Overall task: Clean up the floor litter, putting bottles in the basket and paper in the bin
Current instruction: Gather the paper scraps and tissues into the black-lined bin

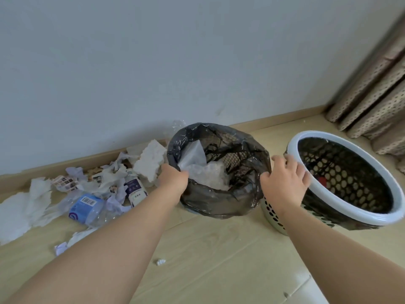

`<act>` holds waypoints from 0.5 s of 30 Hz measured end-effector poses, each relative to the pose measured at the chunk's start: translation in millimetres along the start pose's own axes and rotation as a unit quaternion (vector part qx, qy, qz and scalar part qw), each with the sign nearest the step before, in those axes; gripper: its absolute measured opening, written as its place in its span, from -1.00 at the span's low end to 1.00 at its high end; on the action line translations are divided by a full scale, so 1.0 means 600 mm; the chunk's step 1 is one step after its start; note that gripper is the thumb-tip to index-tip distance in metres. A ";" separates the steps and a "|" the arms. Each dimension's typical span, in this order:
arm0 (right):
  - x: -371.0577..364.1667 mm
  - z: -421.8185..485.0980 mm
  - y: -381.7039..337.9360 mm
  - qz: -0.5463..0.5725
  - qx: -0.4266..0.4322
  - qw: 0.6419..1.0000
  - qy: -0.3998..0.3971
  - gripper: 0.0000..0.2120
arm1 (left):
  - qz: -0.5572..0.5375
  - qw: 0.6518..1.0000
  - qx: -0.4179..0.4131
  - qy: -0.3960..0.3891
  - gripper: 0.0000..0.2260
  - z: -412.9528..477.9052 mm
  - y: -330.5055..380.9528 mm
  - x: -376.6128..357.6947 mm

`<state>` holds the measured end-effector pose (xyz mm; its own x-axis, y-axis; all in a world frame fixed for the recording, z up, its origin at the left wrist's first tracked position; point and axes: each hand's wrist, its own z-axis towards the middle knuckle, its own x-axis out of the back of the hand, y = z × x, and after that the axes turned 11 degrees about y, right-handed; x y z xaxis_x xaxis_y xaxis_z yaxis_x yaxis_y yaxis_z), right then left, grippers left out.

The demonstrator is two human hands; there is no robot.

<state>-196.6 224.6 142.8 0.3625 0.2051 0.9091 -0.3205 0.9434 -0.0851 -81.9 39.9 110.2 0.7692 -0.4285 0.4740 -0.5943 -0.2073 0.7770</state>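
A bin (221, 205) lined with a black bag stands on the floor in the middle, holding white paper and clear plastic. My left hand (173, 178) grips the bag's rim on its left side. My right hand (285, 178) rests with fingers spread at the bag's right rim, next to the white-rimmed mesh basket (328, 191), which is tilted toward me. Left of the bin lies a litter pile: a crushed clear bottle with a blue label (87, 207), a small white bottle (135, 189), and crumpled white paper (151, 161).
A wall with a wooden skirting board (65, 165) runs behind the pile. Dotted beige curtains (372, 102) hang at the far right. Small paper scraps (160, 262) lie on the wooden floor near my left forearm.
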 end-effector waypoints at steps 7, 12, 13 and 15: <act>0.005 0.033 0.046 -0.065 -0.087 0.992 -0.067 -0.50 | -0.045 0.999 -0.001 0.025 -0.65 0.004 0.000 -0.006; 0.021 0.044 0.010 0.048 -0.027 0.990 -0.130 -0.84 | -0.083 0.996 0.007 0.030 -0.69 0.031 0.008 0.016; 0.024 0.047 -0.003 0.069 -0.021 0.989 -0.130 -0.82 | -0.088 0.996 0.006 0.034 -0.68 0.043 0.010 0.024; 0.033 0.060 -0.033 0.100 -0.013 0.984 -0.147 -0.74 | -0.092 0.995 0.003 0.045 -0.66 0.068 0.017 0.040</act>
<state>-214.4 200.5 176.9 0.0247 0.3077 0.9511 -0.3359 0.8987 -0.2820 -79.3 -8.3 112.5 0.8824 -0.3029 0.3599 -0.4433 -0.2795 0.8517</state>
